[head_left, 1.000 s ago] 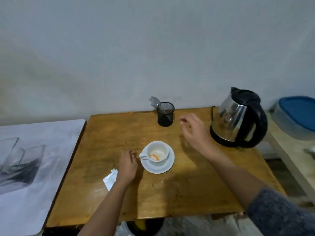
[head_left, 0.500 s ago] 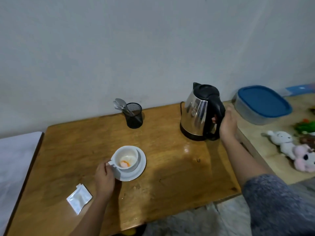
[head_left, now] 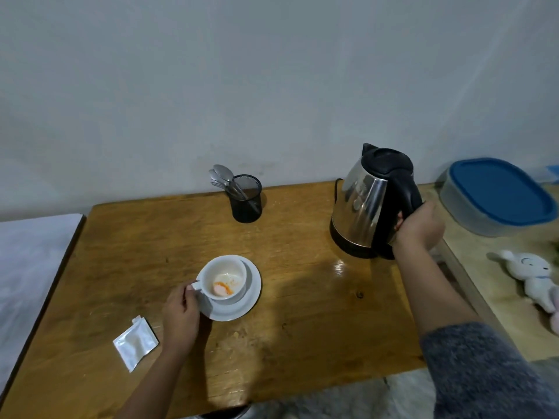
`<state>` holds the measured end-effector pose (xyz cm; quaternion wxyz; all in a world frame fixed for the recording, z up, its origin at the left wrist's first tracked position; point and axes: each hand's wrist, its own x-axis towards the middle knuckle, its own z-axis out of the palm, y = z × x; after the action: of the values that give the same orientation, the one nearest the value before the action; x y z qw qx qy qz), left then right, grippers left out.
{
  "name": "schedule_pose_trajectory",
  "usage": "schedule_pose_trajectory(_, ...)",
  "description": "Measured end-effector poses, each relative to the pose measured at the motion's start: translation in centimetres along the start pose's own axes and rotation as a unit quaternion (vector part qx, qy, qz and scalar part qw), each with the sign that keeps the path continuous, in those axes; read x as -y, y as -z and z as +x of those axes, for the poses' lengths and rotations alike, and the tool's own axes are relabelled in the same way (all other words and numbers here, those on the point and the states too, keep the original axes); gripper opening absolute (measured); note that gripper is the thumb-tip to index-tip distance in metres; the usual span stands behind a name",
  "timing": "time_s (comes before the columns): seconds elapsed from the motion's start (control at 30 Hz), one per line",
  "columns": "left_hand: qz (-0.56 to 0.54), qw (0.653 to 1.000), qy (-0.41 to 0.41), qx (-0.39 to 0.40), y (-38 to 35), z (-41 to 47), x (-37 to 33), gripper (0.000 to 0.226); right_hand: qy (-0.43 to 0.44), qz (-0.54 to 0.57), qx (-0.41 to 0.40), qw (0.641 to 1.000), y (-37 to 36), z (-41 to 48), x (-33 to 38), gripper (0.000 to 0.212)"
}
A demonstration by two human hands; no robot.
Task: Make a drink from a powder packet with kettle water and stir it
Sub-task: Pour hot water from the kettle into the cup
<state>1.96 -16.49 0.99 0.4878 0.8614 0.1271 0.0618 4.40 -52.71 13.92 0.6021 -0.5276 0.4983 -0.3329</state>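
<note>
Since half a second ago the right hand (head_left: 419, 228) has closed fully round the black handle of the kettle (head_left: 367, 204), which tilts slightly at the far right of the table (head_left: 302, 328). Left hand (head_left: 181, 309) pinches the handle of the cup (head_left: 223, 279), which holds orange powder and sits on its saucer (head_left: 251, 300). Near left lies the torn packet (head_left: 135, 343).

Kettle (head_left: 361, 204) polished steel (black plastic handle); table (head_left: 302, 297) glossy wood.
</note>
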Motion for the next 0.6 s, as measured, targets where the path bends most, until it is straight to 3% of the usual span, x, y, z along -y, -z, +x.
schedule_pose_trajectory(0.17, 0.010, 0.999, -0.014, 0.031, 0.7, 0.3, -0.2, 0.023, -0.019, 0.029, -0.006, 0.999, 0.0, -1.5, 1.6, 0.037)
schedule_pose_trajectory(0.27, 0.017, 0.998, -0.012, 0.054, 0.9, 0.8, 0.0, 0.024, 0.019, -0.009, 0.005, 1.000, 0.1, -2.2, 3.6, 0.038)
schedule_pose_trajectory(0.6, 0.018, 0.994, -0.016, 0.111, 2.0, 0.9, -0.3, 0.019, 0.096, -0.053, 0.144, 0.983, 0.7, -6.5, 8.4, 0.030)
